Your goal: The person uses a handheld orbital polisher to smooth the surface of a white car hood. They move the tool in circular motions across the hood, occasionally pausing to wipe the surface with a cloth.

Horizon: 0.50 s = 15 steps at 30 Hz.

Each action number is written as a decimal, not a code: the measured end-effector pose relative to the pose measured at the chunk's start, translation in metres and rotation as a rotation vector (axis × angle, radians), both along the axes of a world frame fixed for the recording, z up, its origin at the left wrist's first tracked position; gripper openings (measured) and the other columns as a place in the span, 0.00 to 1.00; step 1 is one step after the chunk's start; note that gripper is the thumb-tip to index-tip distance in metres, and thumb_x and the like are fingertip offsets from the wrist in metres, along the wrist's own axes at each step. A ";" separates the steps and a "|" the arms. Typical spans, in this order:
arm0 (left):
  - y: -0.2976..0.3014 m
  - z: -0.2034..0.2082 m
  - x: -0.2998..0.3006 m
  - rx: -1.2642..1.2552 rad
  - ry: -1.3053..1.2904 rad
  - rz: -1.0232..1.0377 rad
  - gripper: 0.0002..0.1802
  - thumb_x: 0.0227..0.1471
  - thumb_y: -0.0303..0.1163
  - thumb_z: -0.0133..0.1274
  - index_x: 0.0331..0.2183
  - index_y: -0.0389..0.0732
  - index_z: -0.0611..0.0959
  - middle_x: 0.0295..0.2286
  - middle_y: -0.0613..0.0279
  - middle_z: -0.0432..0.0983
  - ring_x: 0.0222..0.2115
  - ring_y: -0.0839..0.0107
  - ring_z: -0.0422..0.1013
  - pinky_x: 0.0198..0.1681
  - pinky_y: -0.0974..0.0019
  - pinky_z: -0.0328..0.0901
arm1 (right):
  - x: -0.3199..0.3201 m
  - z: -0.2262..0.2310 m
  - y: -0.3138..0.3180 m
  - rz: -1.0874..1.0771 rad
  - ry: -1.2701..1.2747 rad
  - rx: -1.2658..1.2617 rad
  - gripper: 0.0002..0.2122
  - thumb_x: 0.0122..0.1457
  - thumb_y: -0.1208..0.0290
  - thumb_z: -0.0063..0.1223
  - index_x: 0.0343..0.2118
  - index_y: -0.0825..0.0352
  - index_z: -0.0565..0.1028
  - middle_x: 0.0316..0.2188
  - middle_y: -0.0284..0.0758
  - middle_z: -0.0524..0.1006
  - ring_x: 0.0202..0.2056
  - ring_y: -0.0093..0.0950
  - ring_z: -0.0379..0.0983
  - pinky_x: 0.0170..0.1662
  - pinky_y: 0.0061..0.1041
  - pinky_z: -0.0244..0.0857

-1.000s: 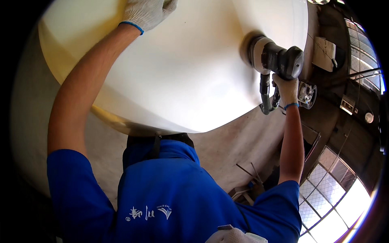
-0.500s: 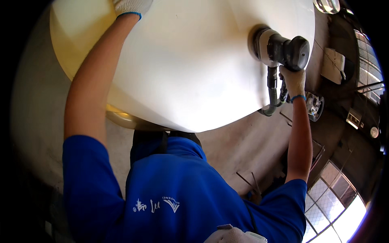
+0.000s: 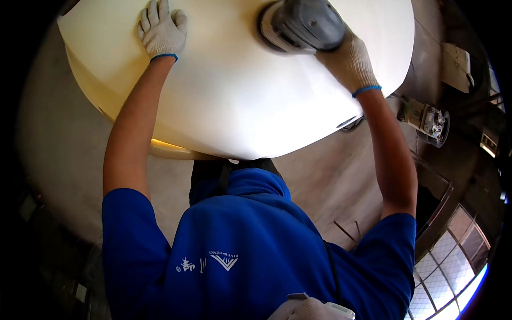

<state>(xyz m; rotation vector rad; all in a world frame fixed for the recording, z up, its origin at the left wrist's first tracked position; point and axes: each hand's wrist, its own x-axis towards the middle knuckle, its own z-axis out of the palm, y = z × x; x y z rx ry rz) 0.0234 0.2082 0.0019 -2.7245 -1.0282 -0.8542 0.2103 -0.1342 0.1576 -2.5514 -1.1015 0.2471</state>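
A large, smooth, cream-white curved panel (image 3: 234, 101) spreads out before me, yellower along its left side. On its upper left my left hand (image 3: 162, 32), in a pale knitted glove with a blue cuff, lies flat with its fingers apart, holding nothing. My right hand (image 3: 349, 61), gloved the same way, is wrapped round a black and grey power sander (image 3: 304, 24). The sander's round pad rests against the panel, right of the middle. Its housing and my wrist hide most of my right fingers.
A dark hose (image 3: 352, 124) shows beyond the panel's lower right edge. Farther right stand a clear bin with crumpled litter (image 3: 434, 125) and a pale boxy object (image 3: 456, 66). Gridded windows (image 3: 450, 261) are at the lower right. Grey floor (image 3: 314, 186) lies under the panel's near edge.
The sander and my right hand have moved left and upward across the panel, away from its right edge. My left hand, partly cut off before, now shows whole, lower in view.
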 end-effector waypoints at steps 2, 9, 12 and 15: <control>0.002 0.002 -0.001 0.001 -0.003 -0.010 0.34 0.61 0.56 0.42 0.65 0.53 0.66 0.65 0.59 0.59 0.66 0.54 0.53 0.67 0.45 0.47 | 0.007 -0.003 0.018 0.060 -0.092 -0.018 0.23 0.50 0.68 0.63 0.48 0.74 0.75 0.37 0.52 0.83 0.42 0.41 0.82 0.46 0.37 0.76; -0.013 0.014 0.003 -0.073 0.040 -0.055 0.38 0.61 0.57 0.43 0.66 0.47 0.64 0.66 0.54 0.56 0.67 0.53 0.51 0.68 0.46 0.46 | 0.054 0.002 0.031 -0.021 0.064 -0.125 0.18 0.50 0.68 0.63 0.43 0.74 0.78 0.31 0.47 0.84 0.33 0.35 0.83 0.41 0.30 0.78; -0.028 0.009 -0.010 -0.082 0.061 -0.144 0.41 0.62 0.59 0.42 0.67 0.42 0.62 0.67 0.52 0.54 0.68 0.52 0.49 0.68 0.46 0.45 | 0.052 0.001 0.012 -0.072 0.111 -0.066 0.19 0.50 0.68 0.63 0.43 0.74 0.78 0.31 0.47 0.84 0.33 0.36 0.84 0.41 0.31 0.78; -0.062 0.006 -0.026 -0.133 0.131 -0.239 0.45 0.62 0.61 0.40 0.67 0.36 0.59 0.68 0.49 0.50 0.69 0.51 0.47 0.69 0.46 0.44 | 0.043 0.003 -0.025 -0.157 0.155 -0.039 0.21 0.48 0.68 0.64 0.44 0.75 0.77 0.34 0.49 0.84 0.36 0.39 0.83 0.42 0.35 0.76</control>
